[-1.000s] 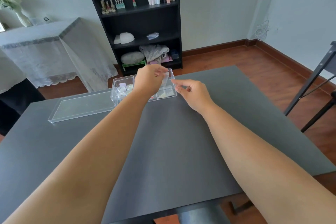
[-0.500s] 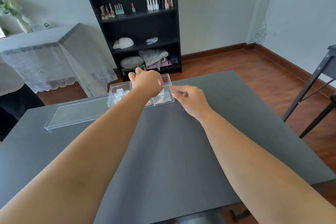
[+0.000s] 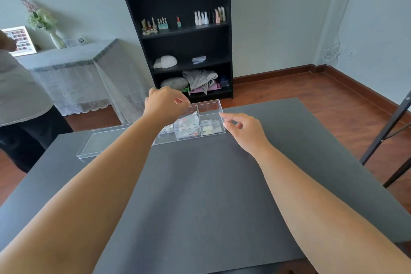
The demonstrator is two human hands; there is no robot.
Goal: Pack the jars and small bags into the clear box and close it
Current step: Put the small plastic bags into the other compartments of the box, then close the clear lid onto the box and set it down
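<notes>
The clear box (image 3: 210,104), split into compartments, stands open at the far side of the dark table (image 3: 200,184). One small bag (image 3: 189,123) lies tilted in its middle compartment and another small bag (image 3: 210,129) lies flat in the right front one. My left hand (image 3: 165,104) hovers over the box's left part with curled fingers and nothing visible in it; hand and forearm hide the jars there. My right hand (image 3: 243,128) is at the box's right end, thumb and forefinger apart, their tips at the end wall. The clear lid (image 3: 102,143) lies flat to the left of the box.
A black shelf unit (image 3: 182,38) with small bottles and cloths stands behind the table. A lace-covered side table (image 3: 73,69) is at the left, with a person (image 3: 20,100) beside it. A black metal frame (image 3: 389,131) stands at the right.
My left hand held a small bag over the box; that bag now lies in the middle compartment and the hand has lifted and shifted left. My right hand stays at the box's right end.
</notes>
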